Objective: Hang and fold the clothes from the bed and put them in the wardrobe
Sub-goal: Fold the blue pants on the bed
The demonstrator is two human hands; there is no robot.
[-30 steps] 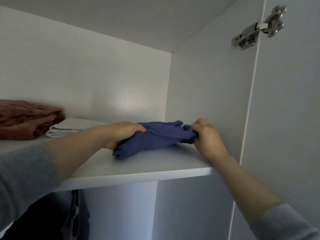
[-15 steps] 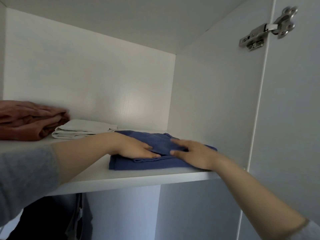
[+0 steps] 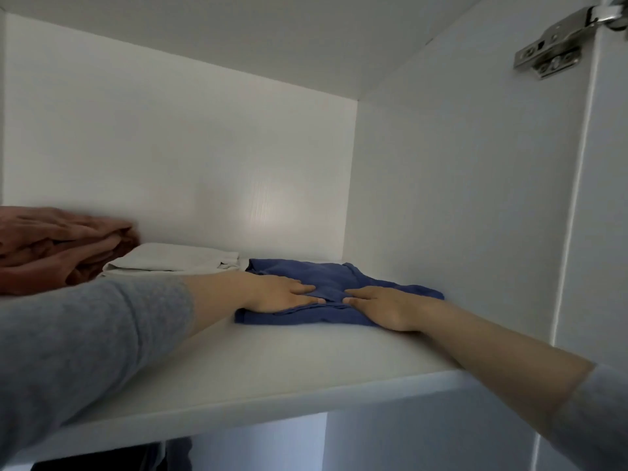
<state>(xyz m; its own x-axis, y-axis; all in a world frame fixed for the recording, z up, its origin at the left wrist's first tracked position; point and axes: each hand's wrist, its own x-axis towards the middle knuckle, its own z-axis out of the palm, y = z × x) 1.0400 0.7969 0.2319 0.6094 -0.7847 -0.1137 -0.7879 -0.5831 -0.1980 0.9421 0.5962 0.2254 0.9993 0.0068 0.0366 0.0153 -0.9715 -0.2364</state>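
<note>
The folded blue garment (image 3: 339, 287) lies flat on the white wardrobe shelf (image 3: 272, 365), near the right wall. The left hand (image 3: 282, 292) and the right hand (image 3: 380, 305) both press down on it with fingers straight, fingertips almost meeting. A folded white cloth (image 3: 176, 261) and a pink stack (image 3: 57, 246) lie to its left.

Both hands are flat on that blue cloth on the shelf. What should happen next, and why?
Probably lift both hands away. The blue cloth already lies folded on the shelf, beside the white cloth; the left hand and right hand only press it flat, gripping nothing.
</note>
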